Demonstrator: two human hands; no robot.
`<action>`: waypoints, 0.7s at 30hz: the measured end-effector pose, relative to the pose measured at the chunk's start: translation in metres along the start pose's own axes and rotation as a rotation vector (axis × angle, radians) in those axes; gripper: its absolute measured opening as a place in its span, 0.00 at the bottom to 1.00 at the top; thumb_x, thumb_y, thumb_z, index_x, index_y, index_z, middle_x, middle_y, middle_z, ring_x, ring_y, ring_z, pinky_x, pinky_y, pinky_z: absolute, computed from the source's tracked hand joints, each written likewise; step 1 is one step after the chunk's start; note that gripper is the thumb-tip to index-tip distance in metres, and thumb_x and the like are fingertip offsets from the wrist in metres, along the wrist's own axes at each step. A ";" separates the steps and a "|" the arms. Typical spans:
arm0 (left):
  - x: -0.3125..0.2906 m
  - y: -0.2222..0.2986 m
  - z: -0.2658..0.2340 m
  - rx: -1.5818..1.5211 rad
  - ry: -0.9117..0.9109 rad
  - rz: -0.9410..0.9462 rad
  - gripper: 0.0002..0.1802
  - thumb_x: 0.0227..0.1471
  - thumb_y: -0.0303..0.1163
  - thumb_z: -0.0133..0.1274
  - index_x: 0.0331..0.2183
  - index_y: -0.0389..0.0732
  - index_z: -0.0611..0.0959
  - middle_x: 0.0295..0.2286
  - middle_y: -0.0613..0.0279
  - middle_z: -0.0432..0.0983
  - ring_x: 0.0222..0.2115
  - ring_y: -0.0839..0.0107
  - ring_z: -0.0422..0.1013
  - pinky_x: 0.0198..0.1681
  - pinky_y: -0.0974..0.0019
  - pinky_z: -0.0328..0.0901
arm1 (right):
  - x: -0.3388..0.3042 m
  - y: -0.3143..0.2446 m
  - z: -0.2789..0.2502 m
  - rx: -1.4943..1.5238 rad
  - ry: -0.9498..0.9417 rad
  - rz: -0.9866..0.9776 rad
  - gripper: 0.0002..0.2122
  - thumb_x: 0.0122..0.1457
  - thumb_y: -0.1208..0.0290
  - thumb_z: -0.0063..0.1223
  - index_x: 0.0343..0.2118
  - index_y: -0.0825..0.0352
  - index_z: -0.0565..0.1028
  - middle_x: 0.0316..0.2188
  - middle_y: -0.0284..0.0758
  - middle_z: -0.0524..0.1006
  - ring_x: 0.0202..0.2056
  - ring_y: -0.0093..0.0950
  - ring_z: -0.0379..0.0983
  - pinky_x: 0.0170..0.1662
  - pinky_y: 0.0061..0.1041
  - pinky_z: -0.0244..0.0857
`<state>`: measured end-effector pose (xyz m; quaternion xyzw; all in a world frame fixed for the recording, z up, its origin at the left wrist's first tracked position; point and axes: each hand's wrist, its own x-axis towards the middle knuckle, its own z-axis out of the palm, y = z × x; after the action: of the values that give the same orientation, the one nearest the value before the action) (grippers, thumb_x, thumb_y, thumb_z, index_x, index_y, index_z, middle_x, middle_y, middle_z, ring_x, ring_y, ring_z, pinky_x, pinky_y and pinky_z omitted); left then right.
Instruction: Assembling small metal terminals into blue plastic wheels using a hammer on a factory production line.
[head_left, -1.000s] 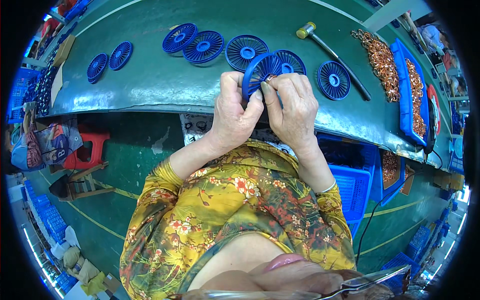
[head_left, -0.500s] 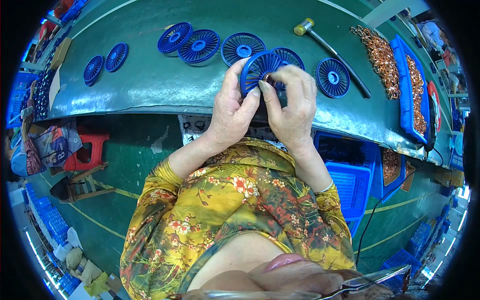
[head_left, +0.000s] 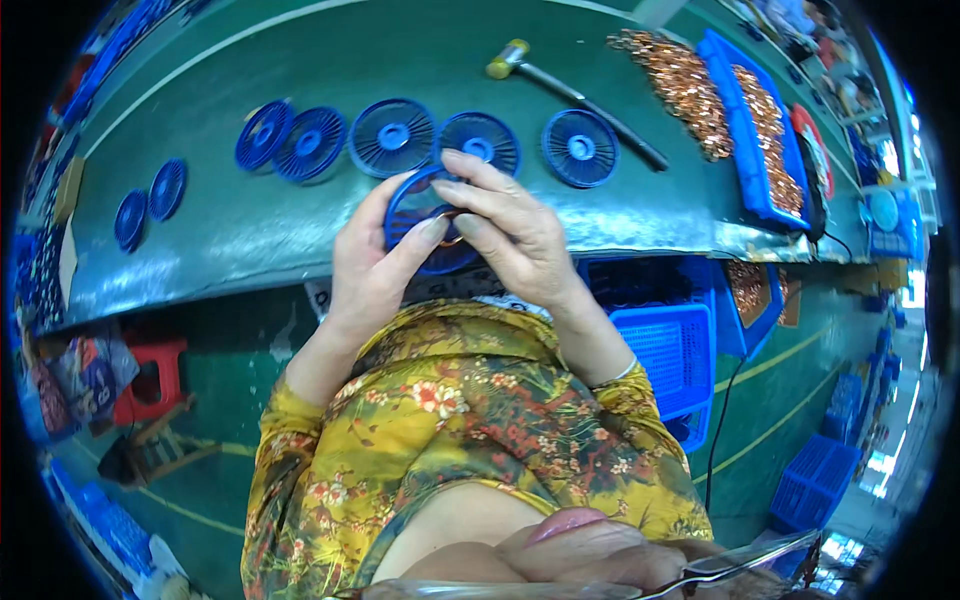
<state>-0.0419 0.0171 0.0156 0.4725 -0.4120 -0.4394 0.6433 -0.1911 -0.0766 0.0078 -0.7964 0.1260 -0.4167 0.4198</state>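
**A:** Taking it left to right from my remote seat, what do you read on the table (head_left: 250,240)?

**B:** At nine o'clock I see two small blue discs (head_left: 148,205) lying flat near the table's left end. Toward eleven o'clock there is a row of blue ribbed wheels (head_left: 330,140), side by side, some overlapping, with one more wheel (head_left: 580,148) at one o'clock. I judge these to be pieces already handled or waiting; I cannot tell which.

**A:** And the hands?

**B:** My left hand (head_left: 375,270) and my right hand (head_left: 510,235) meet at the centre, just over the table's near edge. Between them I hold one blue wheel (head_left: 420,215), tilted toward me. The left grip is clamped on its lower rim, thumb across the face. The right grip is closed on it from the upper right, fingers spread over the rim, with thumb and forefinger pinching at something small and coppery at the wheel's middle; it is too small to name.

**A:** So where does the work stand?

**B:** Mid-step, I judge: this wheel is in hand and not yet set down with the row.

**A:** Further right?

**B:** A hammer (head_left: 570,85) lies at twelve to one o'clock, untouched. Beyond it, a heap of copper-coloured parts (head_left: 680,85) sits beside a blue tray (head_left: 745,150) holding more of them, so plenty of stock looks left.
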 end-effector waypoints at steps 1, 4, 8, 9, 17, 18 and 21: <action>0.000 -0.004 0.000 0.038 0.004 0.053 0.24 0.53 0.26 0.54 0.51 0.33 0.69 0.40 0.59 0.75 0.38 0.75 0.72 0.44 0.70 0.68 | 0.000 -0.002 0.001 -0.008 0.038 0.015 0.17 0.55 0.77 0.53 0.50 0.67 0.72 0.54 0.45 0.68 0.57 0.39 0.64 0.59 0.32 0.56; -0.004 -0.010 -0.003 0.237 -0.002 0.143 0.24 0.52 0.26 0.57 0.50 0.33 0.70 0.40 0.59 0.75 0.39 0.76 0.71 0.44 0.71 0.67 | -0.004 0.003 0.001 0.135 0.032 0.172 0.22 0.55 0.74 0.55 0.54 0.68 0.68 0.53 0.45 0.69 0.56 0.37 0.64 0.58 0.31 0.57; -0.005 -0.014 -0.004 0.413 0.004 0.220 0.23 0.51 0.30 0.58 0.48 0.34 0.72 0.33 0.60 0.78 0.32 0.77 0.73 0.37 0.72 0.68 | -0.006 0.001 -0.001 0.205 0.016 0.295 0.21 0.53 0.72 0.57 0.51 0.68 0.70 0.45 0.42 0.74 0.46 0.33 0.72 0.49 0.29 0.65; -0.005 -0.015 -0.004 0.437 -0.006 0.247 0.23 0.51 0.30 0.59 0.47 0.34 0.73 0.33 0.60 0.78 0.31 0.77 0.73 0.36 0.72 0.68 | -0.006 0.001 -0.003 0.169 -0.009 0.258 0.21 0.54 0.74 0.57 0.52 0.68 0.69 0.43 0.39 0.74 0.43 0.26 0.72 0.46 0.25 0.66; 0.006 -0.008 -0.023 0.841 0.244 0.627 0.23 0.50 0.27 0.59 0.48 0.34 0.72 0.35 0.52 0.77 0.32 0.68 0.75 0.36 0.66 0.69 | 0.023 0.017 -0.047 -0.059 0.063 0.324 0.22 0.52 0.69 0.60 0.51 0.66 0.69 0.39 0.35 0.76 0.34 0.21 0.75 0.38 0.21 0.70; 0.014 -0.008 -0.036 0.813 0.368 0.716 0.23 0.51 0.26 0.58 0.49 0.34 0.72 0.37 0.51 0.77 0.34 0.67 0.75 0.39 0.66 0.69 | 0.030 0.037 -0.071 -0.246 0.166 0.281 0.20 0.54 0.69 0.59 0.49 0.67 0.71 0.34 0.34 0.78 0.31 0.21 0.75 0.34 0.22 0.70; 0.033 0.010 -0.078 0.890 0.672 0.711 0.21 0.53 0.24 0.55 0.49 0.34 0.72 0.39 0.52 0.77 0.36 0.70 0.75 0.41 0.67 0.69 | 0.041 0.072 -0.149 -0.917 0.431 0.466 0.21 0.55 0.57 0.55 0.45 0.68 0.72 0.29 0.45 0.78 0.30 0.38 0.77 0.35 0.35 0.70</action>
<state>0.0429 0.0070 0.0118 0.6399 -0.4622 0.1833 0.5859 -0.2689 -0.2276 0.0197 -0.7453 0.5502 -0.3688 0.0762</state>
